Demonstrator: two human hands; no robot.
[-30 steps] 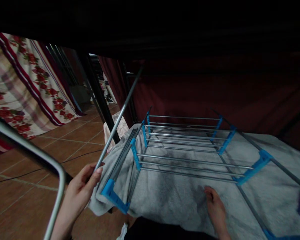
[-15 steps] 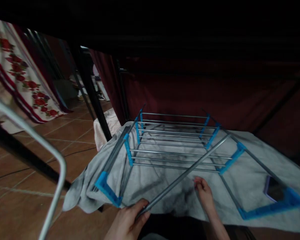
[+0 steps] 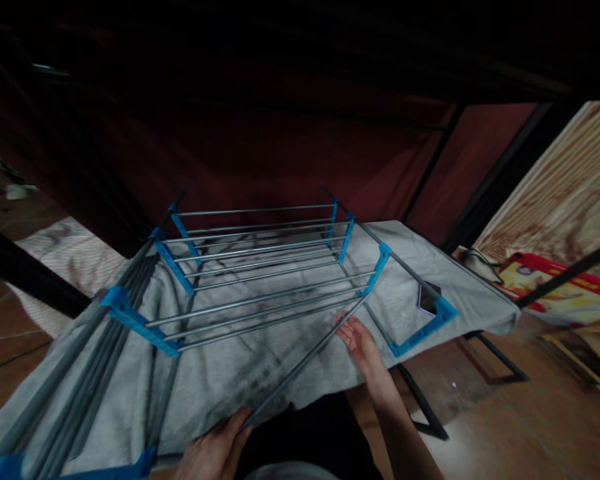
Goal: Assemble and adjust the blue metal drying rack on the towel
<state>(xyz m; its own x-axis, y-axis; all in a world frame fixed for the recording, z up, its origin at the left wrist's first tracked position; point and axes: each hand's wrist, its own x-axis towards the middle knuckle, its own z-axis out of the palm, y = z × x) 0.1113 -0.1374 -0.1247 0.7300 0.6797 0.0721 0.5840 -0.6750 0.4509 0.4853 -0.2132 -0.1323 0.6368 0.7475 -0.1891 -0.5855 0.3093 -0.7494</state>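
A grey metal rod (image 3: 300, 365) slants across the front of a partly built rack (image 3: 260, 280) with blue plastic brackets and several crossbars. My left hand (image 3: 217, 445) is closed around the rod's near end, between thumb and fingers. The rod's far end lies by the blue bracket (image 3: 377, 270) on the right side. My right hand (image 3: 359, 340) is under the far part of the rod, palm up with fingers stretched out; whether it touches the rod I cannot tell. On the left, several loose rods (image 3: 97, 373) lie in a bundle beside the rack's side tube.
The rack lies on a grey blanket (image 3: 430, 250) over a low surface. A phone (image 3: 429, 298) rests near the right front bracket (image 3: 425, 333). Dark metal posts stand left and right. A red and yellow box (image 3: 563, 283) sits at the right. Dark red cloth (image 3: 260, 160) hangs behind.
The view has swung to the right. The rod's far end has dropped from above the rack's right side to beside the bracket, and my right hand has come up under the rod.
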